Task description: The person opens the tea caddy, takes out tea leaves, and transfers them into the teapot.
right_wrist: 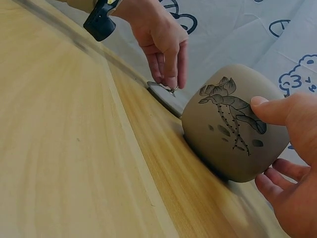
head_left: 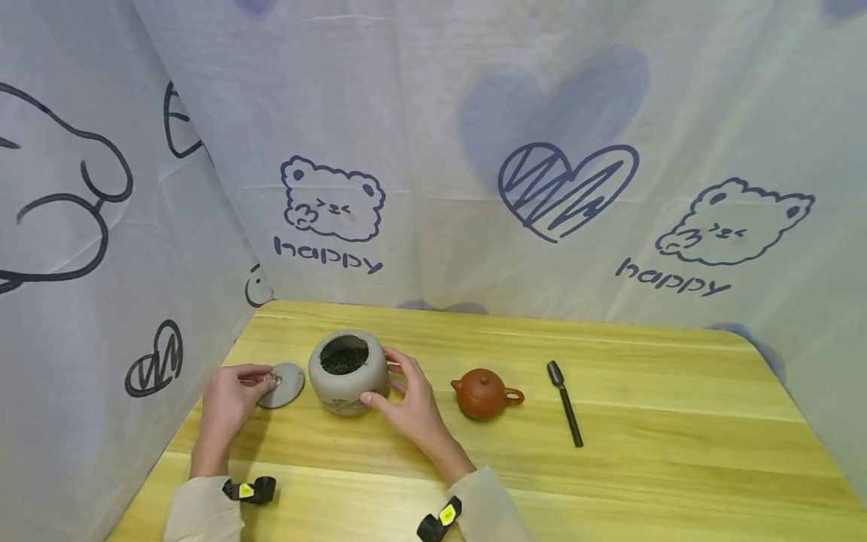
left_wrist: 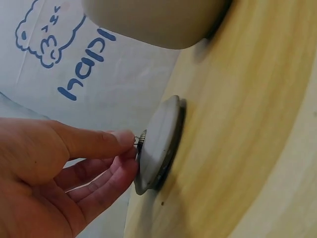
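Observation:
A round grey stoneware jar [head_left: 339, 391] stands uncovered on the table, dark dried tea leaves [head_left: 345, 361] showing through its mouth. My right hand [head_left: 415, 405] holds the jar's right side, thumb on the front and fingers round the back. In the right wrist view, a dark lotus drawing [right_wrist: 230, 106] decorates the jar wall. To the left of the jar is its flat grey lid [head_left: 291, 385], right at the tabletop. My left hand [head_left: 229, 397] pinches the small metal ring knob [left_wrist: 141, 139] on the lid between thumb and fingertips.
Right of the jar sits a small reddish-brown clay teapot [head_left: 479, 395], its handle pointing right. Farther right lies a dark tea scoop [head_left: 567, 406]. A printed cloth [head_left: 433, 113] hangs behind and along the left side of the wooden table [head_left: 664, 452].

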`<state>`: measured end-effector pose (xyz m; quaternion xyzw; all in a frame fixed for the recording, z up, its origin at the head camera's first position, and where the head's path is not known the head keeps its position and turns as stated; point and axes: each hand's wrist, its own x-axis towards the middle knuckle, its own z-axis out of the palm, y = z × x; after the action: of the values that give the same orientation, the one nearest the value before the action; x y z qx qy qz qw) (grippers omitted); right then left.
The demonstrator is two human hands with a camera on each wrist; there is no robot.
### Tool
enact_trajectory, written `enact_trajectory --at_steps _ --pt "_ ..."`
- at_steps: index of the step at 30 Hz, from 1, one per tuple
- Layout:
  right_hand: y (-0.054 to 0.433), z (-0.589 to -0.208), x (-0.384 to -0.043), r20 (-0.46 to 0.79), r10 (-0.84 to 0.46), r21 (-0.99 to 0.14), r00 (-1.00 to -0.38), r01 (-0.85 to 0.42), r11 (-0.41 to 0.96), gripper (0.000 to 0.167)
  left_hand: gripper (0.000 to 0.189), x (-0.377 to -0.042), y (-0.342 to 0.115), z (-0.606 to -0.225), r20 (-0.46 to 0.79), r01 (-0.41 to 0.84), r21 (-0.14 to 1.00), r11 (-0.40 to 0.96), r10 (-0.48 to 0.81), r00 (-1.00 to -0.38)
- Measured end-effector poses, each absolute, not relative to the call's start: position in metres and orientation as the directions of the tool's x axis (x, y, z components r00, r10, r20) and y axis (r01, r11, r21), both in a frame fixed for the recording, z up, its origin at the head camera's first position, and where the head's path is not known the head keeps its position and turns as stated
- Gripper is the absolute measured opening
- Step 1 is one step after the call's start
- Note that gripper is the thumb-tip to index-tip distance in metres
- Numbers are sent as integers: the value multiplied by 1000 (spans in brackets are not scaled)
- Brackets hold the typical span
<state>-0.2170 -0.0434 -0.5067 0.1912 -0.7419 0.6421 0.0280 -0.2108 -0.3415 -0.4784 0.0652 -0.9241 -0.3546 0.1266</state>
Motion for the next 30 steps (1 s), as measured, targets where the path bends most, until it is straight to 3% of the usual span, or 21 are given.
enact_trajectory --at_steps 10,22,30 --pt "-44 -509 -217 281 -255 -946 -925 -312 89 75 25 -203 -336 -447 101 -56 772 633 -209 -973" --pt "-44 -508 -216 296 -257 -941 -920 -327 87 74 28 -185 -321 -401 181 40 775 631 -160 -970" --pt "-44 -502 -212 301 -254 -945 -919 -324 53 75 28 -179 -304 -389 201 89 796 598 -123 -972"
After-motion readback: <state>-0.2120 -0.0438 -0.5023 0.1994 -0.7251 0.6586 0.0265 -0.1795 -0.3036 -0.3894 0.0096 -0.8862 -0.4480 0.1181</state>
